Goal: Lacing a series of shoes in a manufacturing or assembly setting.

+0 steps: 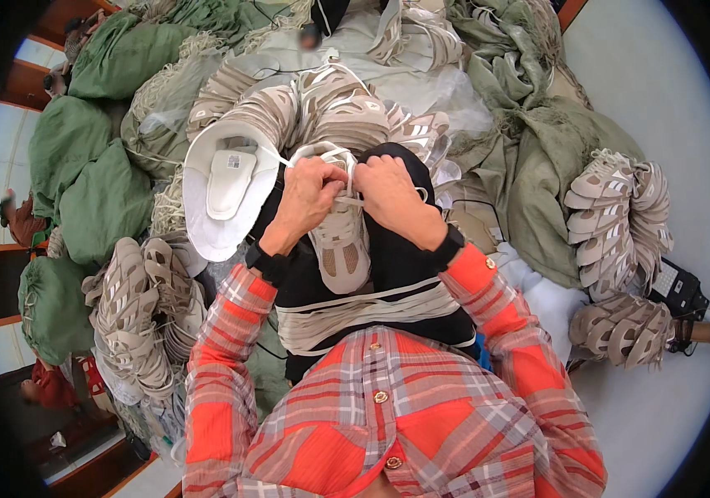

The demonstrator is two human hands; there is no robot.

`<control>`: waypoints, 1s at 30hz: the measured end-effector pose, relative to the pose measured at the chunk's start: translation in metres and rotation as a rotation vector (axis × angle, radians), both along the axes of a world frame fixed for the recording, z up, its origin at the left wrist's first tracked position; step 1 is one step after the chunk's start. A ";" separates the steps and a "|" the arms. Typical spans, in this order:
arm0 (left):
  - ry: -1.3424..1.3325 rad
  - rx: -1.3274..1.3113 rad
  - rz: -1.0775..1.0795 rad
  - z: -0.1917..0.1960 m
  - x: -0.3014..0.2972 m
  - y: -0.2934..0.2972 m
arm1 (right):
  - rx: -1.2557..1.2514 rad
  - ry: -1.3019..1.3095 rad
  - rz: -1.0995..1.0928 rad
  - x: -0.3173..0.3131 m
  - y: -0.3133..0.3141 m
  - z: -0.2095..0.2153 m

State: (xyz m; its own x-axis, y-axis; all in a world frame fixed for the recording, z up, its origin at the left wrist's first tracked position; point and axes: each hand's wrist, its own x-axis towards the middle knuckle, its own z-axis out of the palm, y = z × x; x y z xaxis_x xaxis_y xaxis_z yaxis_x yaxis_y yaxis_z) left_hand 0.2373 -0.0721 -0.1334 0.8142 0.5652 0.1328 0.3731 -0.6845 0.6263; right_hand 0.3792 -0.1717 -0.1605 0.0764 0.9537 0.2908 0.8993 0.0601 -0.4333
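Observation:
A beige and white shoe upper [341, 249] lies over my lap, toe toward me, with a brown mesh toe panel. My left hand [309, 197] is at the left side of its lacing, fingers pinched on a white shoelace [352, 200]. On the opposite side, my right hand [399, 199] has its fingers closed at the eyelets, also on the lace. My fingers partly hide the eyelets. Just left of my left hand rests a white shoe upper lining [230, 199] showing a pale insole-shaped piece with a small printed label. A bundle of pale laces [363, 318] lies across my lap.
Rows of nested beige uppers [338, 112] fan out ahead of me. More stacks stand at left [135, 315] and at right [620, 216]. Green sacks [94, 183] pile up on the left, and an olive sack [550, 183] on the right. A dark keypad device [677, 286] sits far right.

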 end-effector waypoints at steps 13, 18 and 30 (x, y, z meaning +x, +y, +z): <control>0.397 0.510 -0.314 0.049 0.009 0.034 | 0.066 0.095 0.036 0.000 -0.026 0.017; 0.374 -0.116 -0.239 0.040 0.005 0.042 | 0.086 0.450 0.136 0.016 -0.020 0.007; 0.073 -0.978 0.108 0.051 -0.033 0.056 | -0.348 0.663 0.052 0.038 0.008 0.055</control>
State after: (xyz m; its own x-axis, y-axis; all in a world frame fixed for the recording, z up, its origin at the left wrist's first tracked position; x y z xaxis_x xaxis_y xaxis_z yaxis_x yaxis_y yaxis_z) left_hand 0.2039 -0.0158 -0.0823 0.7395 0.4708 -0.4812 0.4630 0.1632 0.8712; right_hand 0.4170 -0.1639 -0.1058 0.0825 0.9894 -0.1196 0.4432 -0.1439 -0.8848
